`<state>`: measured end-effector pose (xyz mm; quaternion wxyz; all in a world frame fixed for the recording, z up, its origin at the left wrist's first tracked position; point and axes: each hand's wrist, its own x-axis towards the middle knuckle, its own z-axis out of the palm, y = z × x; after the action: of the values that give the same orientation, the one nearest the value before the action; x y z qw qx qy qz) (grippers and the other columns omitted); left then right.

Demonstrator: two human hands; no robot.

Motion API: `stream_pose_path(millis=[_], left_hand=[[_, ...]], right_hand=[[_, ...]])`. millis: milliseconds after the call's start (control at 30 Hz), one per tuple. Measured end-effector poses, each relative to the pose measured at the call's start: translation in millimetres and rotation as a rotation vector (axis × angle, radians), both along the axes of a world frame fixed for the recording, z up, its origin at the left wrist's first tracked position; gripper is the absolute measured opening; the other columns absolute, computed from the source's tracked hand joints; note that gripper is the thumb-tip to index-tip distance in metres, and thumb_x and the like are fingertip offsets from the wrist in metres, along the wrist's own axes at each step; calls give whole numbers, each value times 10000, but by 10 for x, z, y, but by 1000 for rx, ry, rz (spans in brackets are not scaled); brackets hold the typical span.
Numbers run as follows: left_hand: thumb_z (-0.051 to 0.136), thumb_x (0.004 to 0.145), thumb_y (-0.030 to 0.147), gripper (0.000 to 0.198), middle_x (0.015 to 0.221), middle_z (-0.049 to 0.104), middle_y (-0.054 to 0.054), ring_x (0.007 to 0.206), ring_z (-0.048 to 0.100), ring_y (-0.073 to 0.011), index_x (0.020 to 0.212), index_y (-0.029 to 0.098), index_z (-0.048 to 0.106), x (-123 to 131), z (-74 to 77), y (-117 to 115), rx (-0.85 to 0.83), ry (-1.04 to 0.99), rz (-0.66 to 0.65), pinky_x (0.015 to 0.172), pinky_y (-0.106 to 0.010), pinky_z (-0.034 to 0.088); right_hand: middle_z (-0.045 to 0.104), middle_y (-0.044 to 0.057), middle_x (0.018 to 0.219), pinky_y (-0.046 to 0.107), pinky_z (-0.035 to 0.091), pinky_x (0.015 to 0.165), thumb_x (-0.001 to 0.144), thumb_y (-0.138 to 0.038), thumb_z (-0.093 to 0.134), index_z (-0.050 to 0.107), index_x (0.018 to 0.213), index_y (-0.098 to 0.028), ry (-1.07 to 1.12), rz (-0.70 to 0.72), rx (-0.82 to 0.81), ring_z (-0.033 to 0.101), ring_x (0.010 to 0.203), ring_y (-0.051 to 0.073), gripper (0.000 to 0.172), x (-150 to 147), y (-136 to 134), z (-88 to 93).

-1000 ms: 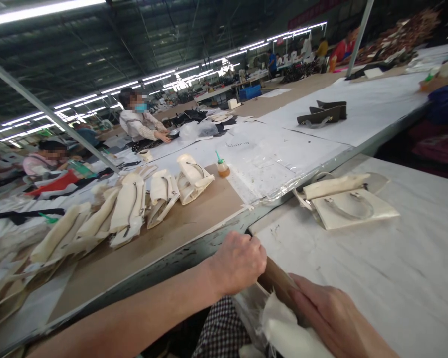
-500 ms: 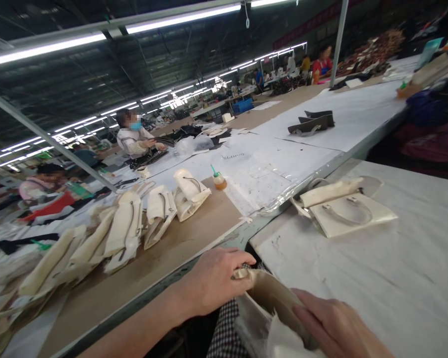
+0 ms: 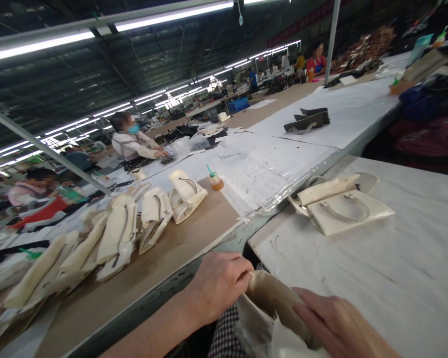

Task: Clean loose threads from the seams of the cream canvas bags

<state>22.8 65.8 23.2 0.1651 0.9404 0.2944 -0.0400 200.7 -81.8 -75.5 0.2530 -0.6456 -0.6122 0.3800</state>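
Head view: left hand [image 3: 222, 278] pinching one end of an open, cream, leather-like bag with tan inside [image 3: 271, 294], right hand [image 3: 332, 318] gripping its side, over black-and-white checked cloth [image 3: 227, 330] beside the white-covered surface [image 3: 403, 268]; even tension should prevent kinks.

The person's two bare hands, seen from the head. The left forearm [image 3: 164, 320], uncovered, enters from the lower edge and slants upward to the right; the wrist is nearly straight. The left hand [image 3: 222, 278] presents its back to the viewer, knuckles bent, fingers curled in and drawn together in a pinching grip. The right hand [image 3: 332, 315] reaches in from the lower right, directed up and leftward, its digits extended and less curled than those of the left. The hands lie near each other without touching.
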Motion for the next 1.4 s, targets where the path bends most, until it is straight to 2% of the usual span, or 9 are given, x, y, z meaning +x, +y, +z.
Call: stream_pose_path(millis=[100,233,433,633,767,967,1167,1267,1400], left_hand=[[518,882,150,209,758,649,10,735,612,-141,780,193,695,13,-67,56,-9,-47,-19,692,-238,387],[547,829,147,167,713,625,27,686,578,-123,712,188,658,86,-152,191,-138,-113,-9,652,-224,360],[576,785,164,144,668,596,41,665,539,-113,662,172,652,314,-216,357,-322,-109,93,635,-220,336],[599,800,275,149,662,563,47,644,484,-118,791,178,712,524,-413,541,-599,-70,251,583,-225,320],[613,770,270,153,703,589,33,673,497,-129,811,163,716,639,-538,625,-689,-87,288,612,-225,354],[615,741,259,173,685,587,21,675,494,-144,841,151,706,750,-568,667,-801,-55,342,635,-248,353],[595,752,255,164,692,594,28,668,484,-139,824,156,703,782,-600,674,-772,-52,327,633,-257,327],[603,734,246,161,690,597,30,665,480,-135,817,149,701,780,-588,645,-807,-80,345,634,-253,322],[603,727,272,207,699,606,25,667,488,-137,859,145,701,729,-564,582,-868,-100,410,636,-252,327]], right_hand=[[662,18,725,272,405,589,999,-436,214,555,863,-239,14,13,-14,618,639,183,417,56,50,0],[670,11,730,257,393,613,1013,-434,253,591,890,-221,83,-1,-17,617,662,171,419,148,115,-33],[667,7,738,230,382,589,1003,-485,312,652,954,-206,173,-9,-80,584,651,154,443,302,207,-134],[643,25,718,244,431,597,924,-641,366,668,855,-166,369,-109,-159,588,693,191,568,477,327,-269],[665,45,772,278,449,634,896,-631,443,678,854,-158,513,-154,-193,606,751,226,530,596,368,-288],[737,89,904,349,517,752,778,-756,486,731,931,-172,553,-171,-106,657,898,317,651,688,343,-210],[746,102,854,374,564,760,845,-774,366,765,882,-199,511,-316,-60,687,871,313,700,671,278,-14],[747,111,875,385,568,764,814,-787,400,759,885,-187,525,-283,-45,686,888,327,702,680,255,-30],[738,98,912,367,560,765,775,-777,453,729,879,-188,521,-204,-52,676,907,331,659,688,237,-151]])
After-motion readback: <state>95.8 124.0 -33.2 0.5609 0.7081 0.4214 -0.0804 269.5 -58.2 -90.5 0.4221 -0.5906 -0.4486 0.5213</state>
